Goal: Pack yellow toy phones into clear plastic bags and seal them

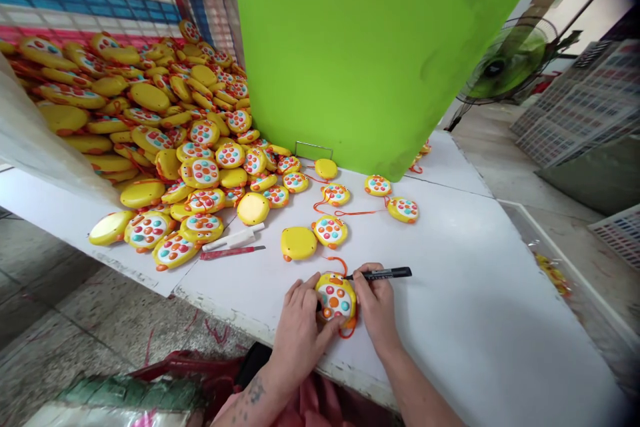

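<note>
Near the table's front edge lies a yellow duck-shaped toy [336,300] with coloured buttons and an orange cord. My left hand [301,313] is closed around its left side, thumb at its lower edge; a small black piece, perhaps a pen cap, shows by those fingers. In my right hand [375,303] is a black marker pen [387,273], held in a pinch with its tip end at the toy's upper right, by the duck's face. Whether the tip touches is too small to tell. Just beyond lie a face-down toy [299,243] and a face-up toy [330,231].
A large heap of the same toys [150,99] spills from a bag at left. A red craft knife [233,252] and a white tool [234,238] lie before it. A green panel [350,53] stands behind. At right are a clear bin [575,280] and a fan [510,60].
</note>
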### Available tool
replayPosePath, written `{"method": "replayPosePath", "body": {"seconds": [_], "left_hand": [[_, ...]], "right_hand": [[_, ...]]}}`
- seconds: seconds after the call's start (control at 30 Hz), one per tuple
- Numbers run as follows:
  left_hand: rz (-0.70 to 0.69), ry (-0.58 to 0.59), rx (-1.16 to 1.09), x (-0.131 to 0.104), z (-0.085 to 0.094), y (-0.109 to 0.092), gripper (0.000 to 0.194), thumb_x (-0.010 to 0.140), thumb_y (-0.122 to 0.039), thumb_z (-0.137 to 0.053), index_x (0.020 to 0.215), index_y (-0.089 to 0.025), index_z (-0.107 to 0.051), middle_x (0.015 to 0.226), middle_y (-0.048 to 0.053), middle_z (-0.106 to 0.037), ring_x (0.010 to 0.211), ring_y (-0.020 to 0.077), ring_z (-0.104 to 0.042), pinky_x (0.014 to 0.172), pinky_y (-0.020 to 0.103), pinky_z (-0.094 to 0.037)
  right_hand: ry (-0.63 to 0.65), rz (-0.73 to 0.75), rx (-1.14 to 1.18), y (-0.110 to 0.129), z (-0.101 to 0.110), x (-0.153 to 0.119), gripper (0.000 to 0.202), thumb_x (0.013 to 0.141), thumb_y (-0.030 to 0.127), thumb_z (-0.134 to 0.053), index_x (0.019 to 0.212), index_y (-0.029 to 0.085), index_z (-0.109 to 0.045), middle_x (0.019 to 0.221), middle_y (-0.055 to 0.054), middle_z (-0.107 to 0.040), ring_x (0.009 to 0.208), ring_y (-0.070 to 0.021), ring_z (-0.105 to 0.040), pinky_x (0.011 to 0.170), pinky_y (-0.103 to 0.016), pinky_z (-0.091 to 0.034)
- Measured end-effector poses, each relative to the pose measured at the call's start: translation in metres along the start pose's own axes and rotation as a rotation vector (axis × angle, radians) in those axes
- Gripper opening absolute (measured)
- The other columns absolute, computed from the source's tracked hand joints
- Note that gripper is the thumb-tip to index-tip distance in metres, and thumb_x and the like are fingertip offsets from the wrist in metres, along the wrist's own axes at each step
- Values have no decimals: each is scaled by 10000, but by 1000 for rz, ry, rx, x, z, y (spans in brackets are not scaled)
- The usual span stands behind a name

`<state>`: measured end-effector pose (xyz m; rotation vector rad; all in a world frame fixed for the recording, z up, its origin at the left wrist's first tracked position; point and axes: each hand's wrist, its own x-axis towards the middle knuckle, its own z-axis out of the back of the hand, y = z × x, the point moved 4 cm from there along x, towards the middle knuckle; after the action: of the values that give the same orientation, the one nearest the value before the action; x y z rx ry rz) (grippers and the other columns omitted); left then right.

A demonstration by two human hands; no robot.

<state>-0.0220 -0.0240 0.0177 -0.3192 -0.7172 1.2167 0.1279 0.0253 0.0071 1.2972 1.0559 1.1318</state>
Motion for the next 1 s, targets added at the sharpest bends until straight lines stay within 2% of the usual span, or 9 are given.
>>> {"method": "replayPosePath", "body": {"seconds": [0.27, 1.0], "left_hand": [[-7, 8, -14, -1, -1, 0, 225, 830, -332, -622, 853, -212, -433, 1201, 144, -590, 1242, 285, -484, 1002, 572, -387], [6, 14, -19, -1, 0, 0, 221, 820, -323, -633, 842, -210, -445, 1162, 128, -610, 1256, 283, -474, 1017, 547, -381]], "right_hand": [[-24, 9, -32, 2, -1, 2, 165, 836, 354, -564, 807, 216, -477, 685, 31, -503, 628, -147, -507, 590, -279, -430], [8, 11, -26, 0, -1, 2, 149, 843, 331, -556, 813, 216, -465, 697, 33, -493, 628, -142, -491, 569, -269, -402]]}}
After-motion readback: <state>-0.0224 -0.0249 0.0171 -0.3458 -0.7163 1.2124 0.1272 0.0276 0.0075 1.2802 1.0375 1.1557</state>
